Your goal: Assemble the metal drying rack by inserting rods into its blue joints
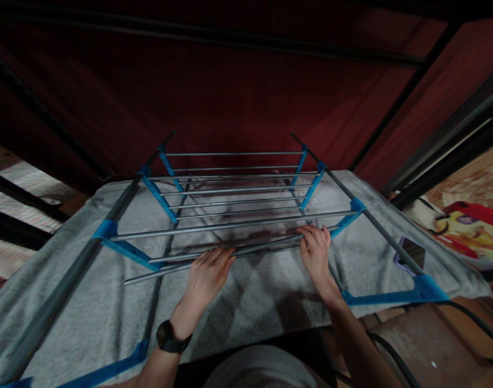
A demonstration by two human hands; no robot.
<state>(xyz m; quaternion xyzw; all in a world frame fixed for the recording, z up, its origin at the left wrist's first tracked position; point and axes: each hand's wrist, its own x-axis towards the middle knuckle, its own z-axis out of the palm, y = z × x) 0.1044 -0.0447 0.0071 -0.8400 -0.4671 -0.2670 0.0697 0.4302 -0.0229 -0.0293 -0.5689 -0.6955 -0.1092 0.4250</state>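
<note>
Grey metal rod (214,257) gripped by left hand (208,272) and right hand (316,249).

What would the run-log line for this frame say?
left hand: on loose rod | right hand: gripping same rod | drying rack over grey towel

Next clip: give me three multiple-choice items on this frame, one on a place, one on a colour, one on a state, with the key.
1. Where does the phone lie?
A. on the grey blanket, right of the rack
B. on the rack's rods
C. in the left hand

2. What colour are the rack's plastic joints?
A. red
B. blue
C. white

3. How does the rod under the hands sit?
A. seated in both joints
B. slanted, its left end loose
C. lying on the floor

Key: 1 A, the phone rests on the blanket. 2 B, each joint is blue. 3 B, the rod slants under the left hand and right hand.
</note>
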